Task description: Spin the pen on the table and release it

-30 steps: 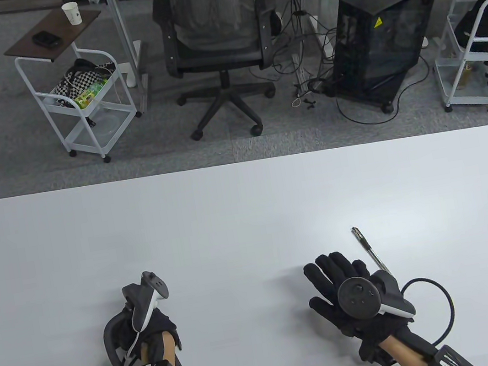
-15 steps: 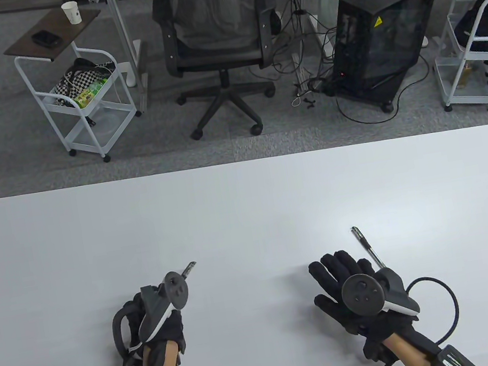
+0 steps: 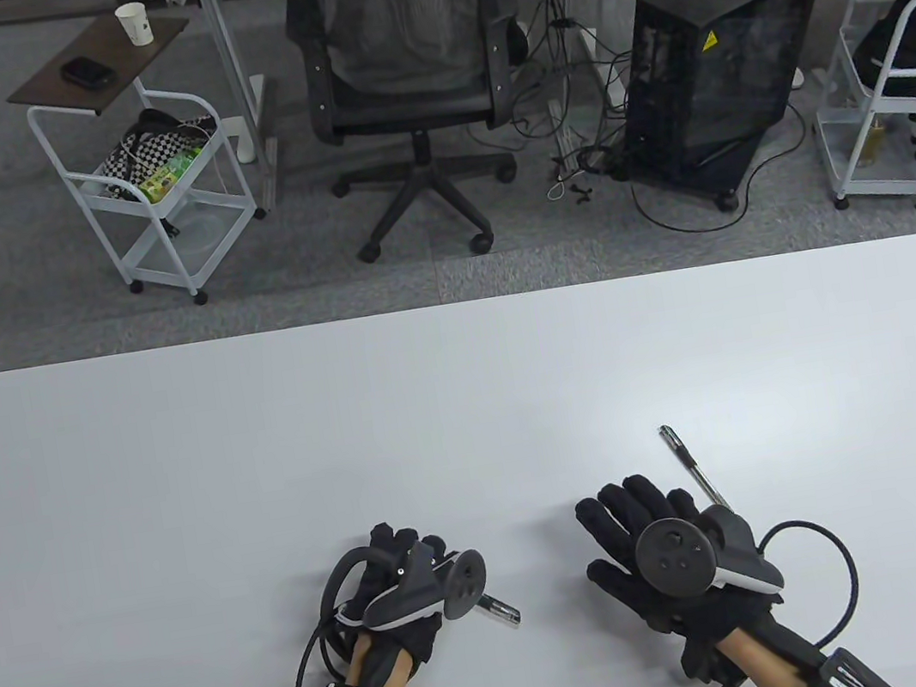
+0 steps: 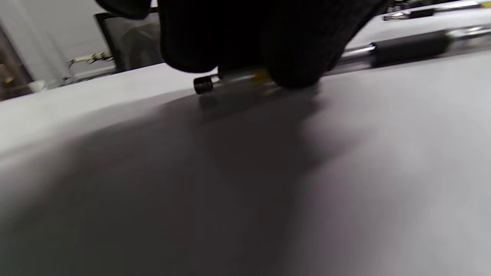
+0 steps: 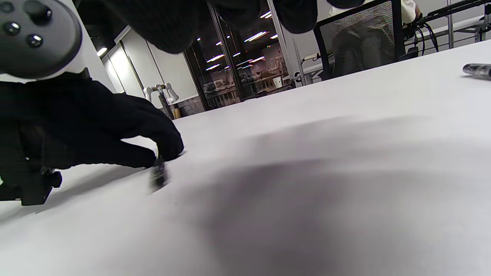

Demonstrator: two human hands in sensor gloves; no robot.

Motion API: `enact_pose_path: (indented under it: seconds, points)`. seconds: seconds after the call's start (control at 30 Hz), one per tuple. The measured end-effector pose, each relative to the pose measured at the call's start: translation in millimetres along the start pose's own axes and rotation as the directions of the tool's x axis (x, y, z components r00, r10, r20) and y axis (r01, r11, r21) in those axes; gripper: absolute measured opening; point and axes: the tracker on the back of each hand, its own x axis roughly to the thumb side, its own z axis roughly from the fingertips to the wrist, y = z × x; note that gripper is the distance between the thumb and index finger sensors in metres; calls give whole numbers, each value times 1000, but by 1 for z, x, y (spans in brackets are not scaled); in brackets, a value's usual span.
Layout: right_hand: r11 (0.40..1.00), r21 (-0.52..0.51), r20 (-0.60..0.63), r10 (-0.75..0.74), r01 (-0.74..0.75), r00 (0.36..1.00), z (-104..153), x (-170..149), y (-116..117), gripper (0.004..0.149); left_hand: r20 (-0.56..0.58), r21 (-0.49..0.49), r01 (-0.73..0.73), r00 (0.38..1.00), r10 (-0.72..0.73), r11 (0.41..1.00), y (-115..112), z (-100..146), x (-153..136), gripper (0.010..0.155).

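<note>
My left hand (image 3: 409,555) is low on the white table (image 3: 180,457), turned toward the right, and its fingertips (image 4: 295,73) hold a pen (image 3: 501,612) against the tabletop. The pen's silver end sticks out to the lower right from under the tracker (image 3: 432,591). The left wrist view shows its end cap and dark grip section (image 4: 410,45). In the right wrist view the left hand's fingertips (image 5: 168,147) touch the blurred pen (image 5: 158,174). My right hand (image 3: 625,517) lies flat on the table with fingers spread, holding nothing.
A second pen (image 3: 691,467) lies on the table just right of my right hand's fingers, pointing away; it also shows in the right wrist view (image 5: 477,69). An office chair (image 3: 405,65), carts and a computer case stand beyond the table's far edge.
My left hand has moved right and turned clockwise with the pen; the pen's end pointed up-right half a second ago and now points down-right. The right hand and second pen have stayed put.
</note>
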Motion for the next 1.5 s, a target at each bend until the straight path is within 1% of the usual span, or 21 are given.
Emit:
enact_pose_path:
  seconds: [0.07,0.13,0.17,0.23,0.43,0.5,0.67,0.77,0.83,0.87,0.93,1.0,1.1,1.17,1.2,1.3,1.33,1.37,1.4,1.47,1.5]
  points:
    - [1000,7,0,3,-3,1000,-1,1,1,69,-99,52,-39,994,44,998,5,1,-10,54]
    - [1000,12,0,5,-5,1000,-1,2,2,69,-215,122,-157,960,180,980,13,7,-29,58]
    - [1000,11,0,7,-7,1000,0,2,1,69,-233,156,-203,944,236,967,15,11,-36,57]
    - [1000,5,-3,4,-4,1000,1,1,0,69,-278,242,-336,875,397,910,20,24,-56,53]
    - [1000,5,-21,-2,3,1000,2,-3,-1,69,-347,358,-480,728,591,801,19,61,-99,53]
    - [1000,7,-26,-2,3,1000,3,-4,-2,69,-334,413,-535,663,670,737,16,71,-110,56]
    - [1000,10,-37,-4,4,999,4,-6,-3,69,-192,541,-674,483,854,503,15,90,-129,64]
    - [1000,2,-38,-19,19,999,6,-6,-8,68,-55,580,-737,389,920,346,18,95,-131,68]
    - [999,-35,-33,-34,33,999,7,-3,-16,68,14,568,-771,360,933,289,18,95,-131,69]
    - [998,-49,-32,-40,39,999,7,-2,-18,68,20,566,-775,354,935,281,19,95,-130,70]
    - [985,-147,-36,-98,91,995,2,-1,-30,68,24,555,-780,363,932,289,19,94,-129,72]
    - [971,-212,-83,-128,108,988,-8,-2,-44,67,25,539,-786,373,928,301,20,91,-128,73]
    - [968,-246,-166,-94,51,982,-28,-10,-61,67,28,514,-799,380,925,312,20,89,-126,74]
    - [962,-268,-261,-25,-48,965,-45,-23,-69,64,26,509,-801,380,924,316,20,88,-125,74]
    - [964,-253,-297,-1,-78,955,-50,-29,-69,62,25,503,-804,379,925,316,20,87,-125,74]
    - [972,-81,-547,141,-219,826,-69,-68,-54,60,17,486,-813,376,926,321,20,84,-125,74]
    - [977,21,-633,178,-213,753,-71,-83,-45,62,16,483,-815,376,927,322,20,84,-125,74]
    - [977,70,-674,196,-203,712,-71,-89,-41,63,16,480,-816,374,927,321,20,84,-126,74]
    - [975,169,-759,223,-146,611,-70,-102,-31,65,16,477,-819,370,929,319,20,83,-126,74]
    - [962,263,-814,261,-70,519,-67,-118,-12,62,14,473,-822,366,930,317,20,82,-127,74]
    - [975,199,-823,223,-102,523,-66,-115,-17,60,11,473,-822,365,931,316,20,82,-128,74]
